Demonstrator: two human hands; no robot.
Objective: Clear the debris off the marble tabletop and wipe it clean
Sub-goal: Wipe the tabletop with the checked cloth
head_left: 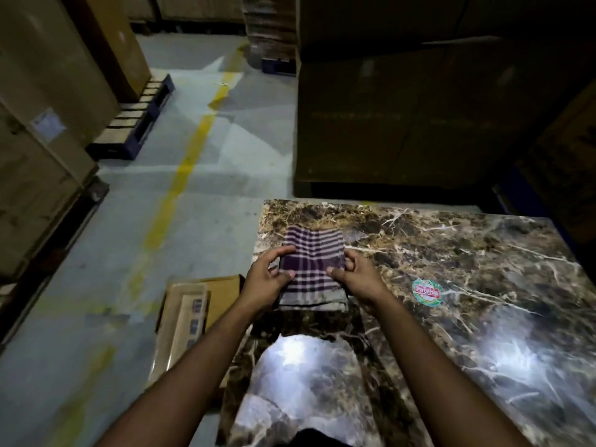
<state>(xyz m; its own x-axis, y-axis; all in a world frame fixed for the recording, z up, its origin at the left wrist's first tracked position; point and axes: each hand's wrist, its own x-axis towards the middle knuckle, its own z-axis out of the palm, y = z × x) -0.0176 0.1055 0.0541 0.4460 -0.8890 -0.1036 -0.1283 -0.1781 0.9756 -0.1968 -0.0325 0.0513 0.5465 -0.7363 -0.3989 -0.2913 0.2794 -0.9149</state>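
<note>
A brown marble tabletop (451,285) with white veins fills the lower right of the head view. A folded purple and white checked cloth (311,253) lies on its far left part. My left hand (269,277) pinches the cloth's left edge between thumb and fingers. On the opposite edge, my right hand (353,275) grips the cloth in the same way. A round red, green and white sticker (427,292) is stuck on the marble to the right of my right hand.
Flattened cardboard pieces (193,317) lie on the grey floor left of the table. Stacked cartons (42,124) on a pallet (135,124) stand at the left, and large dark cartons (419,108) stand behind the table. A yellow floor line (180,175) runs away.
</note>
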